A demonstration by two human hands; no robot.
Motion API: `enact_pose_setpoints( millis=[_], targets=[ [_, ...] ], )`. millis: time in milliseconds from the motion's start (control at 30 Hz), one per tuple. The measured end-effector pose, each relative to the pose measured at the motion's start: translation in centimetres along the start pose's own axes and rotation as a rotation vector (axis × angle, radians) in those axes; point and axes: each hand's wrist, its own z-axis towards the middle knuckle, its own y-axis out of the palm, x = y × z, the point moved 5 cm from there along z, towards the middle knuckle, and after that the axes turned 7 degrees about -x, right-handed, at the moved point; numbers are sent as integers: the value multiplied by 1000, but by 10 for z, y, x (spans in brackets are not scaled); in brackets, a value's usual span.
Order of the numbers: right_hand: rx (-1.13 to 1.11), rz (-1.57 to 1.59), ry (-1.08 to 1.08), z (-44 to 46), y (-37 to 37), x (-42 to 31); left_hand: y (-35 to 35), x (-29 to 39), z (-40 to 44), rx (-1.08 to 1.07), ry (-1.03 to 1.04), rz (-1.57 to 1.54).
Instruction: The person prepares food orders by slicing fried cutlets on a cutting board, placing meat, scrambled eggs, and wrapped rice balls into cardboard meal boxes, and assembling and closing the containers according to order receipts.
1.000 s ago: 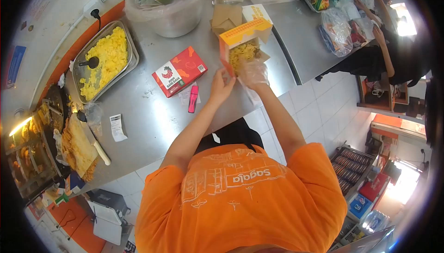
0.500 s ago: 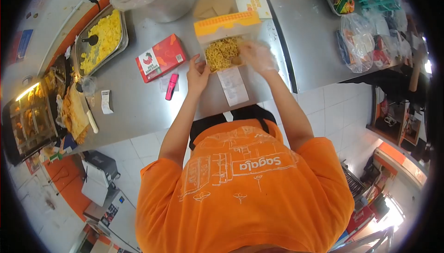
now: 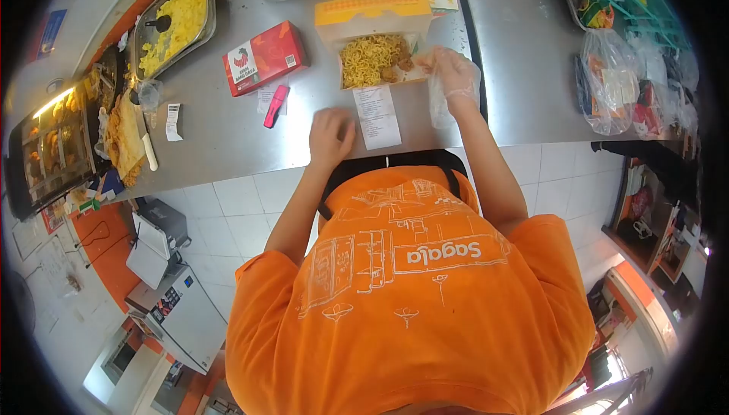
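Note:
An open takeaway box (image 3: pixel 372 9) with a yellow-printed lid holds noodles (image 3: pixel 370 59), with brown pieces of food (image 3: pixel 398 72) at their right side. My right hand (image 3: pixel 453 75), inside a loose clear plastic glove (image 3: pixel 446 107), is beside the box's right edge. Its fingers are drawn together; whatever they may hold is too small to make out. A printed receipt (image 3: pixel 378 115) lies in front of the box. Left of it, my bare left hand (image 3: pixel 332 135) hovers near the counter's front edge, slightly blurred, fingers loosely bent, thumb apart and nothing visible in it.
A red box (image 3: pixel 266 58) and a pink highlighter (image 3: pixel 276 107) lie to the left. Further left are a tray of yellow food (image 3: pixel 176 28), a knife (image 3: pixel 149 151) and a small label (image 3: pixel 174 123). Plastic-bagged goods (image 3: pixel 611 85) sit at the right.
My left hand has let go of the box's left side and moved back toward the counter edge. My right hand has come out of the box to its right.

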Motion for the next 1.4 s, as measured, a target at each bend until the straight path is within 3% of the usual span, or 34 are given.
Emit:
enact_pose_setpoints(
  millis=[100,200,300,367,467,567,667,800,1067,1300,1400],
  targets=[
    [-52,-136,-158,-14,-3,-54,-5,-23,29,205,-211,-121],
    [100,-466,-624,-10,6,-84,-23,-31,97,319,-264,-297],
    [-18,-735,-558,1,24,-104,-21,-45,139,171,-272,-308],
    [-34,-783,-505,16,23,-92,-19,-63,147,101,-272,-465],
    [-35,-812,-544,31,18,-86,-25,-60,144,108,-125,-413],
    [-77,-823,-544,29,17,-93,-42,-44,146,-65,-292,-397],
    [-120,-843,-524,35,13,-90,-33,-61,145,-103,-228,-400],
    [-197,-901,-611,40,6,-72,-30,-59,131,-77,-138,-273],
    [-235,-1091,-513,13,9,-76,-34,-40,109,-135,-134,-126],
    [-217,-1207,-725,15,5,-22,0,-56,75,-261,199,336],
    [-157,-1151,-640,39,1,19,5,-48,64,-325,216,344]
  ],
)
